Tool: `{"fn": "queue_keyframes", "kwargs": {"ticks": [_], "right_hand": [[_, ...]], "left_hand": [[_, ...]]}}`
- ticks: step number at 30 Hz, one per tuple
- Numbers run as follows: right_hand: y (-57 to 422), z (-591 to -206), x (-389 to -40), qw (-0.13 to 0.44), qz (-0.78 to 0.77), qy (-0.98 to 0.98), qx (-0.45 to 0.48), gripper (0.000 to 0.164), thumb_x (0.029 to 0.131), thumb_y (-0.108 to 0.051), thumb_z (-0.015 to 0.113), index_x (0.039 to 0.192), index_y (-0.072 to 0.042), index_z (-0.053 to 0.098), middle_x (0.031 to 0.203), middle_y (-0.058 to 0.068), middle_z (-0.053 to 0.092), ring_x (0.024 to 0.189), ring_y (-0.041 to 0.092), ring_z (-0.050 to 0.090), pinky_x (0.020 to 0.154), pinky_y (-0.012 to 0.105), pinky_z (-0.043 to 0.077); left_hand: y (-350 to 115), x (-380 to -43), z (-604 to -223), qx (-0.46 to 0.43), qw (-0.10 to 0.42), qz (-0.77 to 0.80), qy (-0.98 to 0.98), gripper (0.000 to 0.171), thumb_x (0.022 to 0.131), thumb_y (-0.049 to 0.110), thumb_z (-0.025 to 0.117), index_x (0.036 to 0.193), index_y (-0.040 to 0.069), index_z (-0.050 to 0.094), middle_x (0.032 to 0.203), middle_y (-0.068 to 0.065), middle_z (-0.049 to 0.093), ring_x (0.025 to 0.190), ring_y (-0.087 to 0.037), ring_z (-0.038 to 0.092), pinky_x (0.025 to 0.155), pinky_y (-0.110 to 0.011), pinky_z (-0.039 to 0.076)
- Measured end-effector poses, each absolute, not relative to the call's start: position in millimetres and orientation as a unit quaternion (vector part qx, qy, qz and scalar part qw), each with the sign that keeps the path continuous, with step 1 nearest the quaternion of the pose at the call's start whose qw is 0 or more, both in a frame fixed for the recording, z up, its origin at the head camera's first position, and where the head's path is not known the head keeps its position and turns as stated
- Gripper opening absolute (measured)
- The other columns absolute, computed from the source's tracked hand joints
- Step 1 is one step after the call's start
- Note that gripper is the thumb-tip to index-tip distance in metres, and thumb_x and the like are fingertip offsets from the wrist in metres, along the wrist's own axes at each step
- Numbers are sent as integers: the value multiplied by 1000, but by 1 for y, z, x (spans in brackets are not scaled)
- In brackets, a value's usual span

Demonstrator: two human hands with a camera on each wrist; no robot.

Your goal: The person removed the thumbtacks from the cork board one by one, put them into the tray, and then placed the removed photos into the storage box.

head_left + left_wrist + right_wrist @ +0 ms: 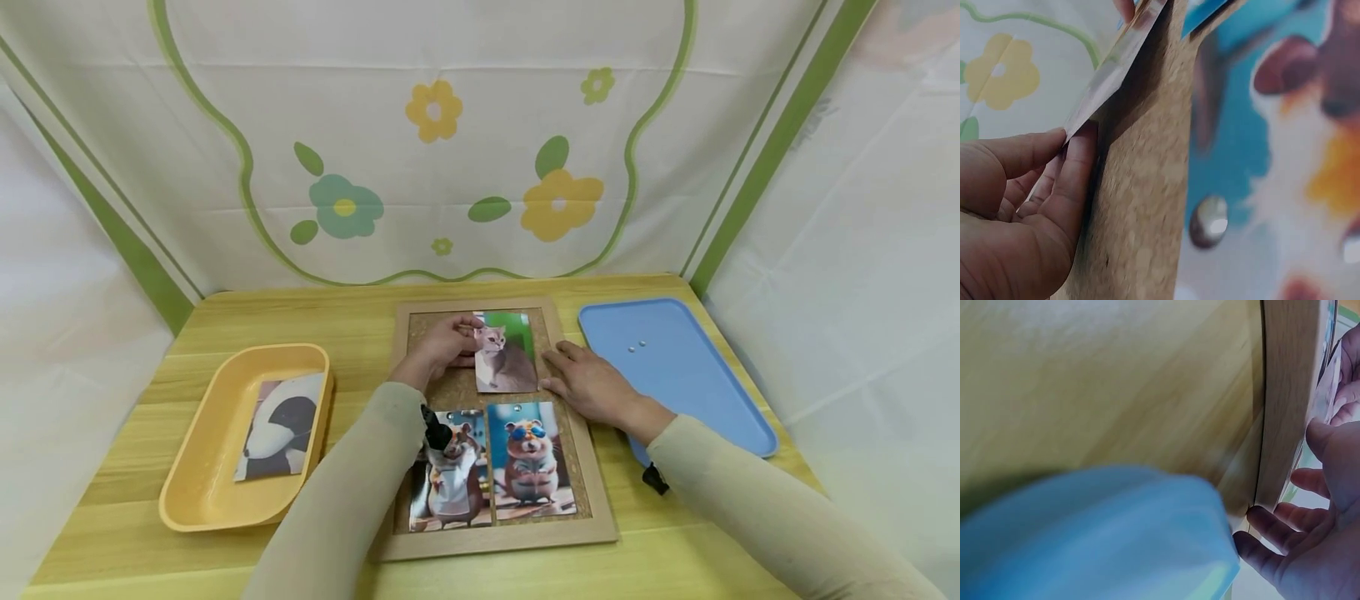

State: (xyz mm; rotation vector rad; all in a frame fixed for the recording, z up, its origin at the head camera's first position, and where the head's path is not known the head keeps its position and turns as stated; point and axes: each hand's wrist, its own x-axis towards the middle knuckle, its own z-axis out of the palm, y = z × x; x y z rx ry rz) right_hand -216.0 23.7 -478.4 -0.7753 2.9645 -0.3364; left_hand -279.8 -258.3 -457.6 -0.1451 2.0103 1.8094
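Note:
My left hand [442,343] pinches the left edge of a cat photo [508,371] between thumb and fingers, over the upper part of a wood-framed corkboard [459,388]. In the left wrist view that photo [1119,69] stands tilted, its held edge raised off the cork. My right hand [596,390] lies at the board's right side, fingers spread on the wooden frame [1288,394], its thumb at the photo's right edge. Below hang two hamster photos, one with an apron [453,492] and one with blue sunglasses [531,467], with silver pushpins [1208,222] at their tops.
Left of the board stands a yellow tray [197,442] with a panda photo [281,429] in it. To the right, a blue tray [697,387] holds two small silver pushpins [636,347]. A flower-printed curtain [450,183] hangs behind the wooden table [360,321].

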Motion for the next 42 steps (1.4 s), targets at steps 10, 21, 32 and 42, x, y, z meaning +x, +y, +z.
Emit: {"fn": "queue_keyframes", "kwargs": {"ticks": [10,21,32,42], "right_hand": [[30,-478,-220,31,-110,960,-255,62,111,-43,53,158,-4,48,161,26,44,146,47,46,118,62,40],[32,-480,-224,18,-88,960,-265,60,111,-41,54,156,-2,50,160,28,44,143,48,49,114,63,44],[35,-481,-228,3,-63,960,-272,58,110,-41,56,154,-4,52,157,26,48,142,47,49,114,64,43],[40,-481,-230,6,-62,960,-274,60,110,-42,56,156,-4,50,157,26,48,143,47,49,116,64,42]], "left_hand": [[-278,-283,-455,-36,219,670,709,37,100,-4,67,135,9,61,111,-6,56,90,-18,65,73,-30,61],[-295,-281,-441,-22,217,673,706,34,100,-3,67,132,8,61,103,-2,59,85,-16,66,73,-31,62],[-309,-274,-421,16,225,658,718,34,104,4,65,138,10,59,106,-2,59,84,-15,63,73,-30,60],[-327,-265,-400,21,226,660,716,32,106,5,63,136,12,57,108,-3,55,82,-16,58,71,-30,58]]}}
